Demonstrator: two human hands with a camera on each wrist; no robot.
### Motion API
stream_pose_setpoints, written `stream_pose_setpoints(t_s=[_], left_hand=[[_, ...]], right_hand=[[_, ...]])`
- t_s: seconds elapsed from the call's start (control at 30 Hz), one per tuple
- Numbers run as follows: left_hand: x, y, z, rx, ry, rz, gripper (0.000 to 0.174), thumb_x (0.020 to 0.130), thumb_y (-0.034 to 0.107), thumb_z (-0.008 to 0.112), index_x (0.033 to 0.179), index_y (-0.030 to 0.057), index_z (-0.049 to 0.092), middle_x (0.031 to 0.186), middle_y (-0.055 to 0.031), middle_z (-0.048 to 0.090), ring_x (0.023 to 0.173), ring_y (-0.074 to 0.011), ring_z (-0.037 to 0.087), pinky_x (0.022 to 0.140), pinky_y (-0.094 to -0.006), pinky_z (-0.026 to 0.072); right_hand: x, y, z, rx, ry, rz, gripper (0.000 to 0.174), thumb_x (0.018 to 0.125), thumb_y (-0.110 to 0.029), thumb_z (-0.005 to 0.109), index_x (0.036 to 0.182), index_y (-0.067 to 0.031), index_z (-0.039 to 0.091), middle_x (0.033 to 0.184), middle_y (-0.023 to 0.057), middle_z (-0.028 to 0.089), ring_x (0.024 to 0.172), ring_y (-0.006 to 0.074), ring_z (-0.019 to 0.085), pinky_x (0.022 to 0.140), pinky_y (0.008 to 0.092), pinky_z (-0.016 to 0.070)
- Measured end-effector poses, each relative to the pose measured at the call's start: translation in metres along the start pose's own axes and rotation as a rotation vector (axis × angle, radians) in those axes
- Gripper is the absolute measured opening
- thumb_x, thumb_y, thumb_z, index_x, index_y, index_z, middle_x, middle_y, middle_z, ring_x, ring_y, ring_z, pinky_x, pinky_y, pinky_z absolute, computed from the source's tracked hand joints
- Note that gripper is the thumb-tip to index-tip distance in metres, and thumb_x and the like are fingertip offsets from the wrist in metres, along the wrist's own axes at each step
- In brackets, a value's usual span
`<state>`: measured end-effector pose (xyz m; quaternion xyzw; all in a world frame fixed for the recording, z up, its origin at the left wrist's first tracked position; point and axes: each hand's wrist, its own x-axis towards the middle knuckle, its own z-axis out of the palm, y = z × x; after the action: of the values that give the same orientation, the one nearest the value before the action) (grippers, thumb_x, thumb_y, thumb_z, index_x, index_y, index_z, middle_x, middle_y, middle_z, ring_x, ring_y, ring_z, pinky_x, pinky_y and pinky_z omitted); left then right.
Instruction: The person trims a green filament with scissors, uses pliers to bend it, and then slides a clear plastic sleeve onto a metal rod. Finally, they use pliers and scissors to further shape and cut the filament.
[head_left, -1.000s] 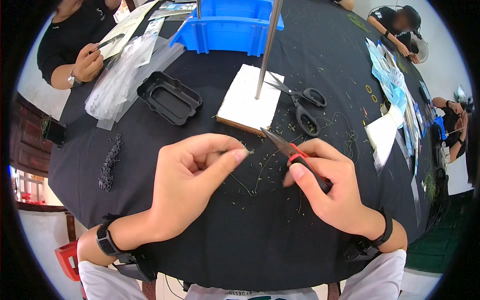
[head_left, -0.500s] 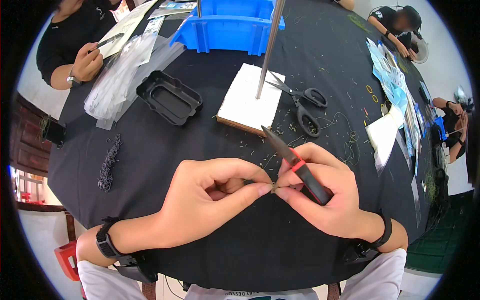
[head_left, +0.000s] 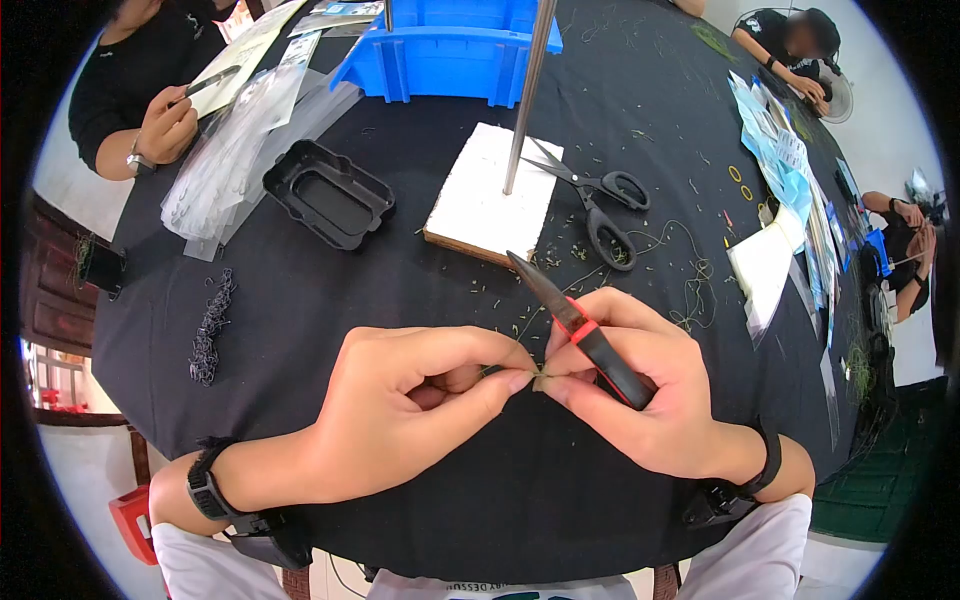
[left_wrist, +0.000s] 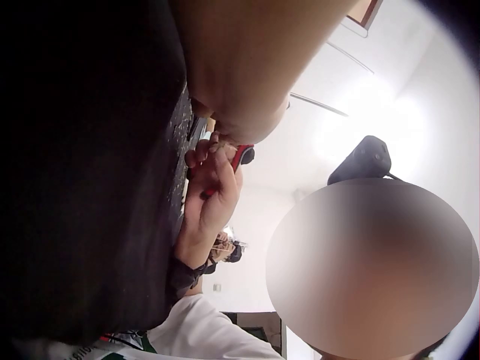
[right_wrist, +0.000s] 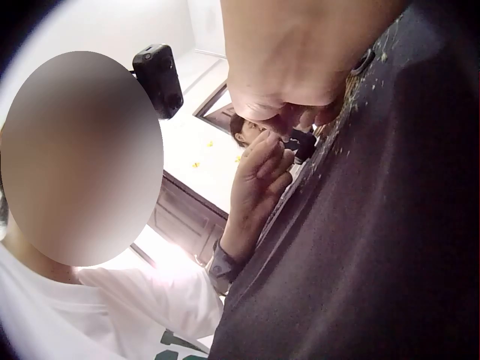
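Observation:
My left hand pinches a thin green thread between thumb and forefinger. Against it, the thumb and forefinger of my right hand pinch the same small spot, fingertips nearly meeting. Needle-nose pliers with red and black handles lie in the right palm, tips pointing away toward the white block. In the left wrist view the red handle shows by the right hand. The right wrist view has the left hand raised with its fingertips together. What exactly sits between the fingertips is too small to tell.
Beyond the hands stand a white-topped block with a metal rod, black scissors, a black tray and a blue bin. A dark bundle of hooks lies left, loose thread right. Green clippings dot the cloth.
My hands were apart, the pliers held out over the table. They have come together at the thread, and the right thumb and forefinger now pinch it, with the pliers kept in the palm.

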<state>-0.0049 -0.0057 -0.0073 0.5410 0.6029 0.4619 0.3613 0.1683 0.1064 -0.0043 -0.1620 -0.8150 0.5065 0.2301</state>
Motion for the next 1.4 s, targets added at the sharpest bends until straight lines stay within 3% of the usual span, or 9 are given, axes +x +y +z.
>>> stream_pose_setpoints(t_s=[0.27, 0.37, 0.57, 0.67, 0.77, 0.9, 1.03, 1.2, 1.4], left_hand=[[-0.001, 0.000, 0.000, 0.013, 0.025, 0.054, 0.008, 0.082, 0.003, 0.065, 0.089, 0.0007, 0.068, 0.053, 0.0064, 0.047, 0.049, 0.0023, 0.035, 0.043, -0.0173, 0.0235], [0.001, 0.001, 0.002, -0.129, 0.069, -0.112, 0.008, 0.082, 0.003, 0.066, 0.088, 0.0001, 0.068, 0.055, 0.0064, 0.049, 0.050, 0.0025, 0.036, 0.044, -0.0171, 0.0242], [0.002, 0.006, -0.001, -0.065, 0.016, -0.163, 0.009, 0.081, 0.004, 0.068, 0.087, -0.0016, 0.067, 0.057, 0.0069, 0.049, 0.051, 0.0027, 0.035, 0.045, -0.0166, 0.0239], [0.005, 0.006, 0.000, -0.215, 0.002, -0.292, 0.009, 0.083, 0.007, 0.066, 0.086, -0.0012, 0.066, 0.053, 0.0075, 0.043, 0.051, 0.0020, 0.033, 0.044, -0.0184, 0.0231], [0.005, 0.005, -0.003, -0.278, -0.025, -0.299, 0.009, 0.083, 0.006, 0.067, 0.086, -0.0021, 0.066, 0.058, 0.0071, 0.050, 0.051, 0.0028, 0.037, 0.045, -0.0166, 0.0236], [0.004, -0.001, -0.001, -0.252, 0.086, -0.235, 0.009, 0.083, 0.008, 0.066, 0.086, -0.0014, 0.066, 0.056, 0.0073, 0.050, 0.049, 0.0029, 0.038, 0.043, -0.0161, 0.0240], [0.005, 0.000, -0.006, -0.225, 0.115, -0.193, 0.012, 0.084, 0.010, 0.066, 0.088, -0.0008, 0.065, 0.055, 0.0071, 0.049, 0.046, 0.0025, 0.037, 0.041, -0.0164, 0.0234], [0.006, -0.004, -0.008, -0.245, 0.125, -0.154, 0.013, 0.084, 0.012, 0.066, 0.090, -0.0003, 0.065, 0.054, 0.0072, 0.048, 0.045, 0.0021, 0.036, 0.041, -0.0167, 0.0225], [0.007, -0.004, -0.009, -0.292, 0.133, -0.101, 0.011, 0.084, 0.010, 0.065, 0.088, -0.0003, 0.065, 0.055, 0.0071, 0.049, 0.046, 0.0022, 0.036, 0.041, -0.0173, 0.0222]], right_hand=[[0.001, 0.000, 0.002, -0.011, 0.004, 0.005, 0.009, 0.072, 0.004, 0.064, 0.081, 0.0008, 0.064, 0.092, 0.0093, 0.058, 0.079, 0.0162, 0.058, 0.069, 0.0264, 0.0461], [0.001, 0.001, 0.003, -0.014, 0.032, -0.007, 0.009, 0.072, 0.005, 0.065, 0.081, 0.0006, 0.064, 0.091, 0.0095, 0.058, 0.079, 0.0166, 0.058, 0.069, 0.0264, 0.0462], [0.002, 0.002, 0.002, -0.198, 0.076, -0.139, 0.013, 0.069, 0.007, 0.066, 0.080, 0.0006, 0.064, 0.093, 0.0119, 0.058, 0.079, 0.0196, 0.059, 0.069, 0.0282, 0.0477], [0.002, 0.003, 0.003, -0.282, 0.092, -0.218, 0.015, 0.069, 0.007, 0.066, 0.082, 0.0006, 0.063, 0.095, 0.0130, 0.059, 0.079, 0.0210, 0.060, 0.069, 0.0292, 0.0483], [0.003, 0.007, 0.003, -0.246, 0.077, -0.228, 0.017, 0.070, 0.001, 0.068, 0.086, 0.0027, 0.062, 0.093, 0.0143, 0.058, 0.078, 0.0266, 0.059, 0.068, 0.0317, 0.0479], [0.007, 0.011, 0.001, -0.587, 0.194, -0.309, 0.022, 0.072, -0.005, 0.070, 0.087, 0.0052, 0.058, 0.094, 0.0150, 0.054, 0.079, 0.0305, 0.055, 0.067, 0.0355, 0.0455], [0.010, 0.014, -0.002, -0.738, 0.208, -0.193, 0.023, 0.072, -0.008, 0.071, 0.081, 0.0006, 0.051, 0.096, 0.0147, 0.051, 0.086, 0.0308, 0.051, 0.073, 0.0375, 0.0421], [0.023, 0.016, -0.017, -0.828, 0.340, -0.277, 0.022, 0.073, -0.011, 0.070, 0.082, -0.0030, 0.052, 0.095, 0.0141, 0.052, 0.087, 0.0314, 0.050, 0.075, 0.0390, 0.0406], [0.039, 0.040, -0.051, -0.880, 0.211, 0.035, 0.034, 0.073, -0.018, 0.072, 0.095, 0.0020, 0.057, 0.093, 0.0141, 0.055, 0.087, 0.0298, 0.056, 0.075, 0.0378, 0.0453]])
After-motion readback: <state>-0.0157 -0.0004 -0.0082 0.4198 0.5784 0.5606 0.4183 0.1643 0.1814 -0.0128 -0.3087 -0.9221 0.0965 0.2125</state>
